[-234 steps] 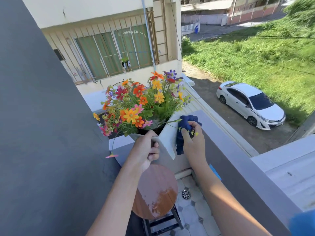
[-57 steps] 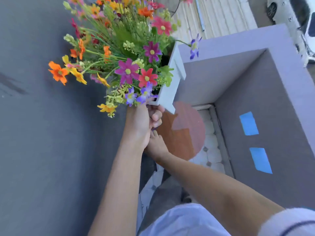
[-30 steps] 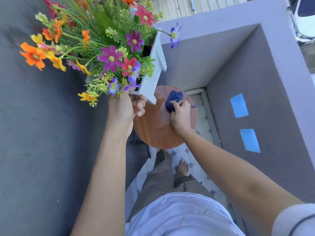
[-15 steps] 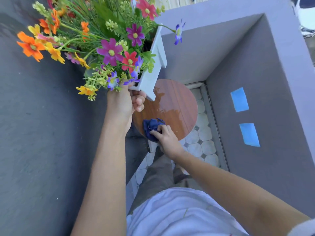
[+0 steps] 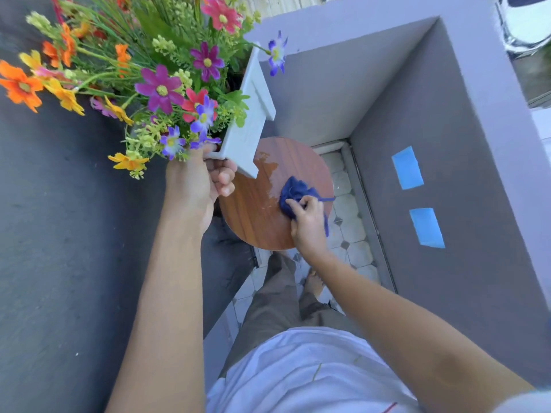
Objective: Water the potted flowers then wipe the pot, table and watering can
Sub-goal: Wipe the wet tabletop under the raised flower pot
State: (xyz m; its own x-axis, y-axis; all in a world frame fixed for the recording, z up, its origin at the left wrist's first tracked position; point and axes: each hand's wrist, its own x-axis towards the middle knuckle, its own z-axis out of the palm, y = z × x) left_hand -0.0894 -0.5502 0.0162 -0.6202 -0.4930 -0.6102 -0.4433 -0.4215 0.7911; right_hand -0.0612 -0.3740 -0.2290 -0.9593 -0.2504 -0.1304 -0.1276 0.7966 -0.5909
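- The left hand has its fingers curled tight round the lower corner of the white pot, holding it and its flowers lifted clear of the table, at about 10 o'clock from the tabletop.
- The right hand has its fingers pinching a bunched blue cloth, pressed onto the table near its 3 o'clock edge.
- A pale wet patch shows toward 12 o'clock; judged best, the cloth sweeps through it in overlapping strokes with firm, flat pressure.
- Keep the pot level, so nothing drips back onto wiped wood.
- The watering can is not in view.
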